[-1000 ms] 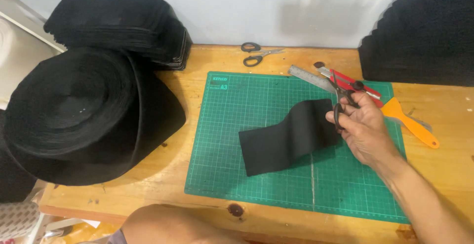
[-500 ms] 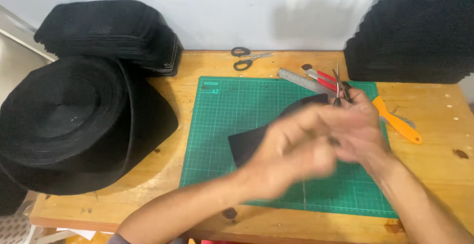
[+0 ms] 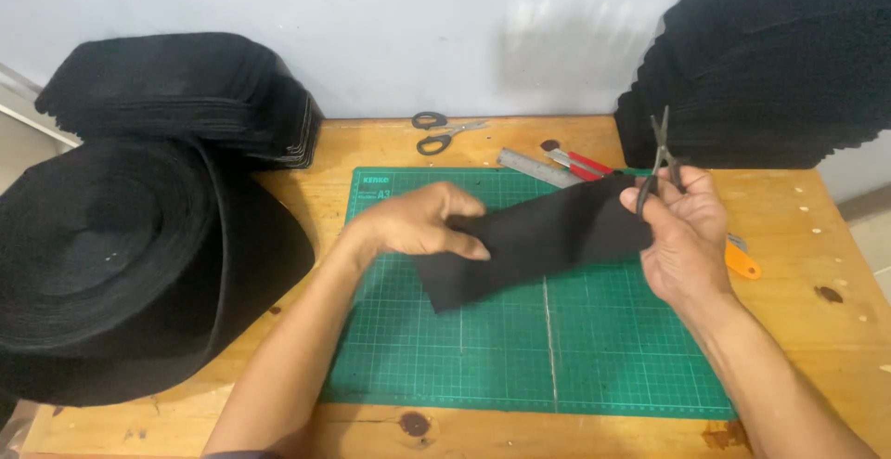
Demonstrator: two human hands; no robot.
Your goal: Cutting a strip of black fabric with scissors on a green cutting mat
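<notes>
A strip of black felt-like fabric [image 3: 548, 236] lies across the green cutting mat [image 3: 520, 348]. My left hand [image 3: 422, 222] grips the strip's left end, thumb beneath and fingers on top. My right hand [image 3: 682, 232] holds the strip's right end and also small black scissors [image 3: 663, 153], whose blades point up. The fabric is lifted slightly at both ends.
A large roll of black fabric [image 3: 121, 264] and a stack of cut black pieces [image 3: 186, 97] sit at the left. Another black stack [image 3: 770, 60] fills the right rear. Black-handled scissors [image 3: 444, 131], a metal ruler [image 3: 538, 168], a red tool [image 3: 583, 163] and an orange knife [image 3: 742, 259] lie on the wooden table [image 3: 835, 348].
My left hand came in from below and took hold of the strip's left end. My right hand stayed on the right end with the small scissors, now raised upright.
</notes>
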